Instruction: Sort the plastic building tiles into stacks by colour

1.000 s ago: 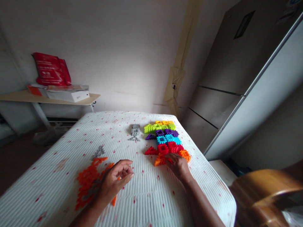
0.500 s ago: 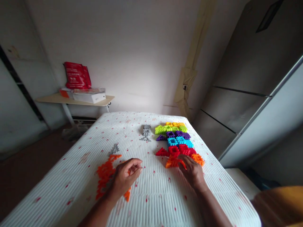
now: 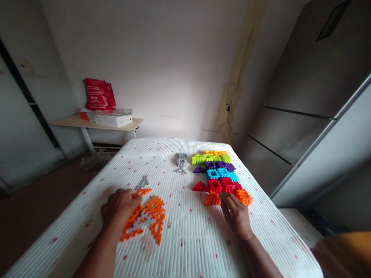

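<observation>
Flat orange interlocking building pieces (image 3: 159, 226), some with square holes and some triangular, lie in a loose heap on the left, a grey piece (image 3: 143, 219) among them. My left hand (image 3: 120, 206) reaches over the heap's left side, fingertips closed at an orange triangular piece (image 3: 144, 191). My right hand (image 3: 236, 214) is closed at the front of the sorted rows, its fingers pressed together where an orange stack is mostly hidden behind them. Beside it stand an orange triangle stack (image 3: 213, 198) to the left and an orange stack (image 3: 244, 197) to the right.
Beyond the right hand run rows of red (image 3: 215, 186), light blue (image 3: 213, 174), purple (image 3: 211, 165), green (image 3: 207, 158) and yellow pieces (image 3: 216, 153). Grey pieces (image 3: 181, 160) lie left of them, another grey group (image 3: 143, 181) nearer. A side table (image 3: 69, 121) holds boxes and a red bag (image 3: 98, 94).
My left hand has moved left from over the orange heap to its far left side, uncovering the orange and grey pieces. My right hand stays at the orange stacks, its fingers now closer together.
</observation>
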### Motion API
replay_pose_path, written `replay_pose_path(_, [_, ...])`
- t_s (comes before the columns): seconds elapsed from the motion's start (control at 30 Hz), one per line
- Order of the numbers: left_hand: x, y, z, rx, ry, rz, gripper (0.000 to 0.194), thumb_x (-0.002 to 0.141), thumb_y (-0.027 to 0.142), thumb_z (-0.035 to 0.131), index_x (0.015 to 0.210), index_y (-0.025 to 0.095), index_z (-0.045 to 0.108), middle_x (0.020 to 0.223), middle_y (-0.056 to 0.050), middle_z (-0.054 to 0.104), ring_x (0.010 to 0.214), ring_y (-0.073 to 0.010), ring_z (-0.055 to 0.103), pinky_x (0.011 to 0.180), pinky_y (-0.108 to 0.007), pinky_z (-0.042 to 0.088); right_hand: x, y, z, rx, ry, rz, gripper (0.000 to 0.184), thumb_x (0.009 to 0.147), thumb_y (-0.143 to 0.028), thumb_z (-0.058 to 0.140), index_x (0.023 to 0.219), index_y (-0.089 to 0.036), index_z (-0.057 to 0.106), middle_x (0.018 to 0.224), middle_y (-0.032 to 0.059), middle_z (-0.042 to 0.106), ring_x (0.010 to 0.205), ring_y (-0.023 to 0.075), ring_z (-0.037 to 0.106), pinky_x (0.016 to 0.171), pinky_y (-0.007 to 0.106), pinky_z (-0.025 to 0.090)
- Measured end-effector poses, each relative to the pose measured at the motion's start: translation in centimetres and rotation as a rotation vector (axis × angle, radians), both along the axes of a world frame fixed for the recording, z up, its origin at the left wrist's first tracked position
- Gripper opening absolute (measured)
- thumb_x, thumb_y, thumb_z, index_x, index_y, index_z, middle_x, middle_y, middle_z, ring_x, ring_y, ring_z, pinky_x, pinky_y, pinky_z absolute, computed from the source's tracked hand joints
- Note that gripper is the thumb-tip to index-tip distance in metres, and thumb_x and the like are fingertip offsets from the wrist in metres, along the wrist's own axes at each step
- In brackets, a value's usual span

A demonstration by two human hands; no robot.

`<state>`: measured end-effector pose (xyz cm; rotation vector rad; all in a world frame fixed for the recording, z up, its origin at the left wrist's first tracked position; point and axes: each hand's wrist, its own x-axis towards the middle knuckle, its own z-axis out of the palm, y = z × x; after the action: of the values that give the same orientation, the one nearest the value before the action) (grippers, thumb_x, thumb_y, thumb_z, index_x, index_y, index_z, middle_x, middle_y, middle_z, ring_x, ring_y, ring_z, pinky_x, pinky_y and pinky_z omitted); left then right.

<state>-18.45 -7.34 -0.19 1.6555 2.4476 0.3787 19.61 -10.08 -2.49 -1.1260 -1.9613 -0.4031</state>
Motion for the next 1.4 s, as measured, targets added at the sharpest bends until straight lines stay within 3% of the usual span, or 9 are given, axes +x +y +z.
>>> replay_pose_path(0.17, [0.6,0.0,-0.5,0.051,0.044,-0.031,0.028,0.07,0.037,0.048,0.079,0.024,0.07,0.093,-0.014,0.068,0.091,-0.0342,0.061,0.069,-0.045,0.043,-0.2,-0.1,0.2,0.004,-0.008,0.007,0.019,0.091,-0.014,0.044,0.094,-0.016,0.063,0.086,0.0077,0.069,0.075,0.0156,0.066,0.065,0.025,0.052])
replay_pose_path(0.37, [1.7,-0.3,0.2,0.087,0.063,-0.063,0.024,0.073,0.036,0.048,0.08,0.022,0.066,0.084,-0.011,0.071,0.085,-0.0327,0.063,0.074,-0.047,0.041,-0.3,-0.2,0.4,-0.004,-0.013,0.002,0.021,0.091,-0.013,0.043,0.094,-0.017,0.063,0.085,0.0079,0.068,0.075,0.0156,0.066,0.065,0.025,0.052])
replay_pose_path(0.5, [2.0,-0.4,0.4,0.277,0.115,-0.106,0.026,0.077,0.032,0.045,0.086,0.02,0.066,0.084,-0.009,0.071,0.086,-0.0293,0.064,0.081,-0.044,0.041,-0.3,-0.2,0.3,-0.005,-0.014,0.007,0.021,0.09,-0.012,0.042,0.094,-0.016,0.062,0.088,0.0088,0.068,0.079,0.016,0.066,0.068,0.025,0.052])
replay_pose_path(0.67, [3.6,-0.4,-0.5,0.683,-0.034,-0.392,0.016,0.077,0.03,0.052,0.081,0.021,0.066,0.084,-0.005,0.071,0.083,-0.0215,0.063,0.079,-0.032,0.046,-1.5,-0.5,0.8,0.013,0.001,0.038,0.019,0.089,-0.011,0.044,0.096,-0.017,0.061,0.088,0.0088,0.068,0.078,0.016,0.065,0.067,0.026,0.052])
replay_pose_path(0.8, [6.5,-1.2,-0.8,0.844,-0.101,-0.659,0.012,0.08,0.024,0.054,0.083,0.022,0.065,0.078,-0.003,0.071,0.076,-0.0178,0.062,0.075,-0.03,0.048,-3.5,-1.2,1.4,0.024,0.019,0.122,0.019,0.088,-0.01,0.049,0.101,-0.018,0.059,0.09,0.0082,0.068,0.077,0.0157,0.064,0.067,0.027,0.052])
replay_pose_path(0.9, [8.4,-1.9,-0.7,0.871,-0.1,-0.787,0.011,0.081,0.021,0.054,0.085,0.021,0.065,0.078,-0.003,0.07,0.074,-0.0165,0.061,0.072,-0.029,0.047,-4.9,-1.7,1.6,0.009,0.011,0.19,0.021,0.087,-0.013,0.052,0.105,-0.02,0.059,0.094,0.0084,0.069,0.08,0.0166,0.064,0.07,0.028,0.052])
replay_pose_path(1.07, [10.2,-2.6,-1.5,0.861,-0.056,-0.894,0.01,0.08,0.016,0.056,0.086,0.02,0.062,0.077,-0.002,0.067,0.073,-0.0166,0.059,0.07,-0.03,0.045,-5.8,-1.9,1.7,-0.028,-0.043,0.247,0.022,0.089,-0.02,0.053,0.109,-0.02,0.06,0.095,0.0083,0.07,0.081,0.0177,0.064,0.071,0.03,0.053])
replay_pose_path(1.4, [11.9,-3.2,-1.8,0.882,-0.044,-0.95,0.007,0.082,0.019,0.055,0.08,0.021,0.061,0.07,-0.002,0.066,0.068,-0.0158,0.059,0.073,-0.032,0.048,-6.1,-1.8,0.8,-0.052,-0.101,0.253,0.022,0.089,-0.014,0.05,0.107,-0.021,0.061,0.094,0.0063,0.071,0.078,0.016,0.063,0.068,0.028,0.053])
